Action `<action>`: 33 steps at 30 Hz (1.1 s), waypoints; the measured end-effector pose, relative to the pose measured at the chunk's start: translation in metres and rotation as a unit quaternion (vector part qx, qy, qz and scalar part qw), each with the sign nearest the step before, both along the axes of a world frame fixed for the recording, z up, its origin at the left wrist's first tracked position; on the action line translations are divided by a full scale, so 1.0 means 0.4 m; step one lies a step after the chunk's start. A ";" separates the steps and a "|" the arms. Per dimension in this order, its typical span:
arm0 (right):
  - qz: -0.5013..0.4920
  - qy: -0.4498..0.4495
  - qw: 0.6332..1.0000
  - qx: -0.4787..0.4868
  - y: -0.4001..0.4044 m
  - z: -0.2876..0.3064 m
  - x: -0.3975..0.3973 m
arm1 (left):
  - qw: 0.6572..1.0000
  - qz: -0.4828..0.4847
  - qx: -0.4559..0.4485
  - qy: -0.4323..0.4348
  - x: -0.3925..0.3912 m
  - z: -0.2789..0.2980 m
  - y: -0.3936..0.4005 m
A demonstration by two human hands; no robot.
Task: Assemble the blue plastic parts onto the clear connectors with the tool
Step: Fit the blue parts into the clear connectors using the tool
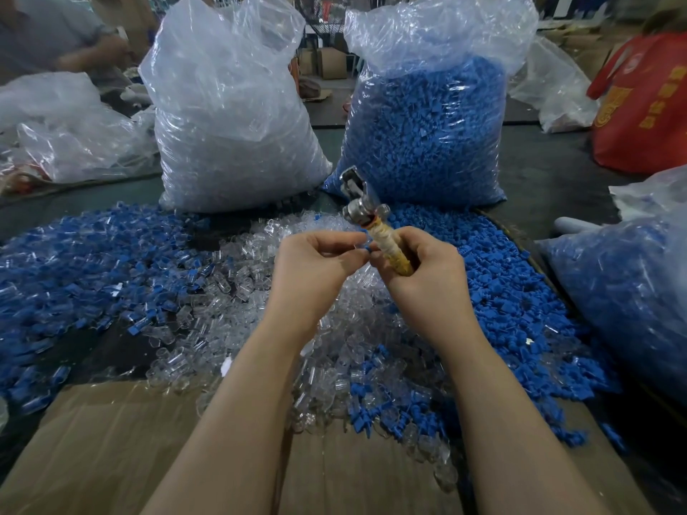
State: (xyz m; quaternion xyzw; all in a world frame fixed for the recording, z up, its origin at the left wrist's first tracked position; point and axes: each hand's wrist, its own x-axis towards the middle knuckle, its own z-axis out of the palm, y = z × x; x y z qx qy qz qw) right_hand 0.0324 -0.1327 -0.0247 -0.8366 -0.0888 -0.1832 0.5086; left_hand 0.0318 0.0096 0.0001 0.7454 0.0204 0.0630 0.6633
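Note:
My right hand point(420, 269) grips the tool point(375, 224) by its yellow wrapped handle, with the metal head pointing up and away. My left hand point(316, 262) pinches a small blue plastic part point(366, 248) at its fingertips, right beside the tool handle; whether a clear connector sits with it is hidden by the fingers. Loose clear connectors point(238, 291) are heaped in the middle under my hands. Loose blue parts point(494, 276) lie to the right, and mixed blue and clear pieces point(74, 262) spread out on the left.
A big bag of clear connectors point(230, 117) and a big bag of blue parts point(427, 128) stand upright behind the piles. Another bag of blue parts point(632, 291) lies at the right. Cardboard point(104, 447) covers the near edge. Other people sit at the far left and far right.

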 end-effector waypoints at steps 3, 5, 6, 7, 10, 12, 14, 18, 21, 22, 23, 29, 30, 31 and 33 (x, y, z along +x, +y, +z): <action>0.019 0.016 0.999 0.021 0.000 0.003 -0.003 | 1.000 0.001 -0.025 0.006 -0.001 -0.001 0.005; 0.034 0.041 0.996 0.067 -0.003 0.006 -0.004 | 0.998 0.001 -0.066 0.011 -0.003 0.000 0.007; 0.035 0.054 0.994 0.084 -0.006 0.008 -0.004 | 0.997 0.002 -0.078 0.009 -0.003 0.000 0.009; 0.035 0.066 0.993 0.094 -0.012 0.009 -0.003 | 0.996 0.004 -0.085 0.005 -0.002 0.000 0.011; 0.040 0.103 0.990 0.090 -0.034 0.011 -0.001 | 0.994 0.012 -0.111 -0.004 0.002 0.002 0.015; 0.053 0.126 0.988 0.077 -0.046 0.012 -0.002 | 0.991 0.013 -0.133 -0.007 0.004 0.003 0.017; 0.070 0.149 0.984 0.065 -0.053 0.012 -0.003 | 0.989 0.011 -0.145 -0.012 0.004 0.002 0.019; 0.096 0.182 0.978 0.017 -0.060 0.013 -0.007 | 0.991 0.012 -0.129 -0.027 0.006 0.000 0.026; 0.123 0.204 0.971 -0.011 -0.064 0.011 -0.006 | 0.992 0.014 -0.115 -0.046 0.007 0.004 0.032; 0.131 0.210 0.969 -0.020 -0.064 0.011 -0.006 | 0.992 0.013 -0.114 -0.053 0.007 0.006 0.033; 0.137 0.213 0.967 -0.030 -0.063 0.011 -0.006 | 0.992 0.012 -0.114 -0.060 0.006 0.008 0.034; 0.141 0.208 0.966 -0.056 -0.059 0.012 -0.009 | 0.992 0.002 -0.102 -0.070 0.001 0.017 0.042; 0.140 0.206 0.966 -0.062 -0.059 0.012 -0.009 | 0.992 0.001 -0.103 -0.070 0.001 0.018 0.042; 0.139 0.204 0.967 -0.069 -0.058 0.012 -0.008 | 0.992 0.001 -0.105 -0.070 0.001 0.019 0.042; 0.133 0.195 0.968 -0.090 -0.056 0.011 -0.006 | 0.992 0.000 -0.108 -0.069 0.001 0.020 0.042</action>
